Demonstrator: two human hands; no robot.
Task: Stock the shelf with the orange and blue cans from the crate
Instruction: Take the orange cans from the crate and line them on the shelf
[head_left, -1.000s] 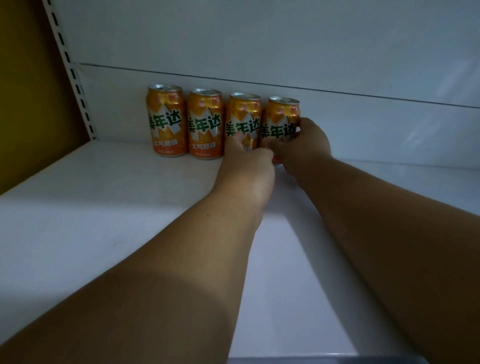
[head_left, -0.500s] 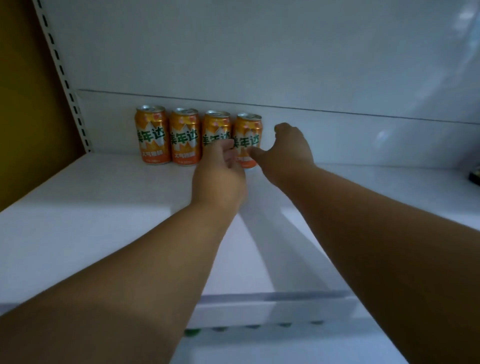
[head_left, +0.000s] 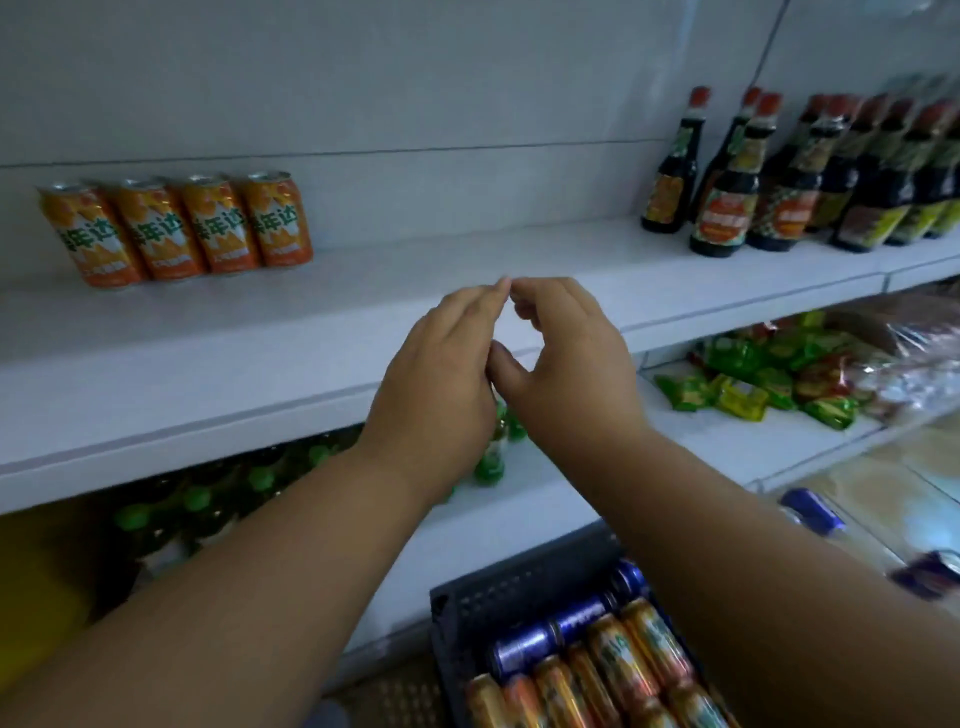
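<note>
Both hands empty: left hand (head_left: 441, 379) and right hand (head_left: 566, 364) relaxed, fingertips nearly meeting, above the shelf (head_left: 208, 374) edge. Four orange cans (head_left: 176, 228) stand at its back. Crate (head_left: 519, 592) below holds more; recommend lifting two upright per trip.

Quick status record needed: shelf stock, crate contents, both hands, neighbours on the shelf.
shelf: four orange cans upright in a row at the back left
crate: orange and blue cans lying inside, blue ones toward the far end
left hand: empty, fingers relaxed, in front of the shelf edge
right hand: empty, fingertips near the left hand's
neighbours: dark sauce bottles on the shelf's right
</note>
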